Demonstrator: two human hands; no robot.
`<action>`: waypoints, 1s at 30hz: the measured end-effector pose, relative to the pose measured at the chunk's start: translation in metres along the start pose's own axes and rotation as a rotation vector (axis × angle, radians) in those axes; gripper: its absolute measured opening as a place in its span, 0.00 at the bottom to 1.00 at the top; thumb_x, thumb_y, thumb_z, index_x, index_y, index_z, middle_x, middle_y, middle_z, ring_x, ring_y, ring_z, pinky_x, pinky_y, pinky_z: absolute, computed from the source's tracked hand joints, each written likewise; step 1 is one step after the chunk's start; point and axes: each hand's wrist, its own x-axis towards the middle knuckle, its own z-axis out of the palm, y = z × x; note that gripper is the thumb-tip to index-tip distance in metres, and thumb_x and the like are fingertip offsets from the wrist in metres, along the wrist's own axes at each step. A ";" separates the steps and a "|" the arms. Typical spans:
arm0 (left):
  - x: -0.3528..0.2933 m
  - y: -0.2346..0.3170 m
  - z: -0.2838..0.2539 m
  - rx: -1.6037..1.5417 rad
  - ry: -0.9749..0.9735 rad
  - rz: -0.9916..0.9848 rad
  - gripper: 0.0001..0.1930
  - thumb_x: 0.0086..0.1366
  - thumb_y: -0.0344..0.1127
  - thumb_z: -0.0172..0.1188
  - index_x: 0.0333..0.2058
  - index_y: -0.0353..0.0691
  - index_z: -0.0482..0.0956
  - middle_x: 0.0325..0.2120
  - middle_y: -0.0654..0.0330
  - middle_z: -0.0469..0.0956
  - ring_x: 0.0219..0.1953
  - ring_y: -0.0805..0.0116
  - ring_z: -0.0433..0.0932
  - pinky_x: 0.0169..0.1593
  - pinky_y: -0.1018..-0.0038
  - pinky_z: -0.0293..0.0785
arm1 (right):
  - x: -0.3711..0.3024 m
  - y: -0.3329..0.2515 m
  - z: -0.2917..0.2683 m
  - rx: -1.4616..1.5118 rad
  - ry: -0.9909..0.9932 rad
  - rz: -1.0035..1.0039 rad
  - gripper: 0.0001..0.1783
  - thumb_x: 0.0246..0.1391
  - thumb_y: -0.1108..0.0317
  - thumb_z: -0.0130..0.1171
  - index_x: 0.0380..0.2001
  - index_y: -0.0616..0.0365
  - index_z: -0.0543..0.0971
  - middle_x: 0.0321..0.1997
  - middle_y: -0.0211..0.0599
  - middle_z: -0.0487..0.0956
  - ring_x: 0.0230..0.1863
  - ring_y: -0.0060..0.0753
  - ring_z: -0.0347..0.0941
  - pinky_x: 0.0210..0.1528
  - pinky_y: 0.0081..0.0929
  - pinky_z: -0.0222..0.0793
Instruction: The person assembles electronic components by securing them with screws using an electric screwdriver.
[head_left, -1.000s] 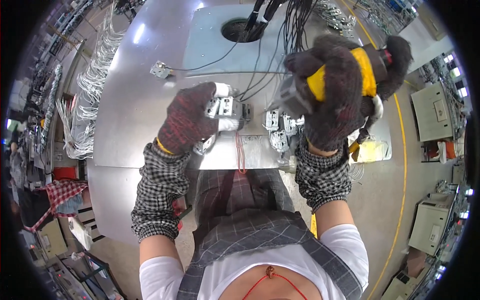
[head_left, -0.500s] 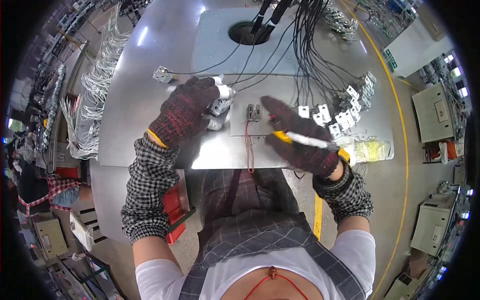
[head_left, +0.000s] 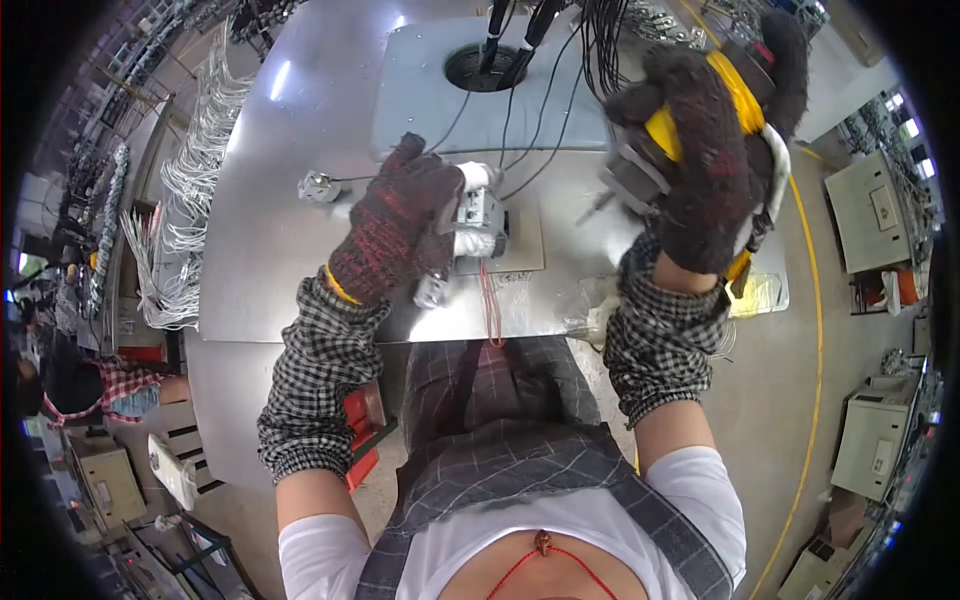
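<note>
My left hand [head_left: 405, 220], in a dark red-and-black knit glove with white-wrapped fingertips, grips a small silvery metal housing [head_left: 480, 210] between thumb and fingers. The housing sits over a small plate [head_left: 525, 245] near the table's front, and two thin red wires [head_left: 490, 305] run from beneath it toward the edge. Another small metal piece [head_left: 432, 290] lies below the left palm. At the right, my gloved right hand [head_left: 705, 160] is wrapped round a black-and-yellow power screwdriver [head_left: 640, 175], raised above the table. Motion blurs its tip, which points down and left.
A cabled metal part [head_left: 318, 187] lies left of my left hand. Black cables [head_left: 600, 50] hang over a round hole [head_left: 485, 68] in the metal table [head_left: 270, 250]. Bundled white wires [head_left: 205, 160] line the left side. A yellow-wrapped packet [head_left: 762, 297] lies at the right corner.
My right hand has moved up and right from the table's front and now holds the power screwdriver. My left hand has brought the metal housing rightward over the small plate.
</note>
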 end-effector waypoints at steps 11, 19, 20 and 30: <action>0.002 0.015 -0.002 0.107 -0.024 0.153 0.27 0.50 0.43 0.68 0.50 0.46 0.76 0.30 0.59 0.78 0.40 0.58 0.76 0.63 0.52 0.57 | -0.016 0.023 0.026 0.115 -0.176 -0.207 0.37 0.60 0.68 0.59 0.68 0.55 0.54 0.51 0.55 0.75 0.43 0.47 0.80 0.40 0.42 0.83; 0.003 0.023 -0.015 0.024 0.002 0.121 0.28 0.48 0.42 0.69 0.49 0.41 0.76 0.31 0.56 0.79 0.37 0.55 0.78 0.46 0.58 0.73 | -0.030 0.035 -0.008 0.146 -0.290 -0.258 0.34 0.63 0.67 0.55 0.68 0.56 0.54 0.59 0.54 0.70 0.51 0.49 0.76 0.48 0.47 0.79; 0.005 0.029 -0.020 0.021 -0.001 0.118 0.28 0.48 0.42 0.69 0.49 0.41 0.76 0.31 0.56 0.79 0.37 0.55 0.78 0.46 0.58 0.73 | -0.033 0.035 -0.010 0.090 -0.303 -0.253 0.34 0.63 0.68 0.55 0.68 0.56 0.54 0.59 0.54 0.69 0.52 0.49 0.75 0.49 0.47 0.77; 0.014 0.028 -0.013 0.185 -0.196 0.088 0.23 0.48 0.43 0.69 0.43 0.42 0.78 0.32 0.59 0.79 0.42 0.57 0.77 0.53 0.56 0.68 | -0.048 0.050 -0.035 -0.468 -0.438 -0.238 0.32 0.65 0.71 0.49 0.69 0.58 0.54 0.65 0.51 0.63 0.61 0.47 0.65 0.59 0.43 0.64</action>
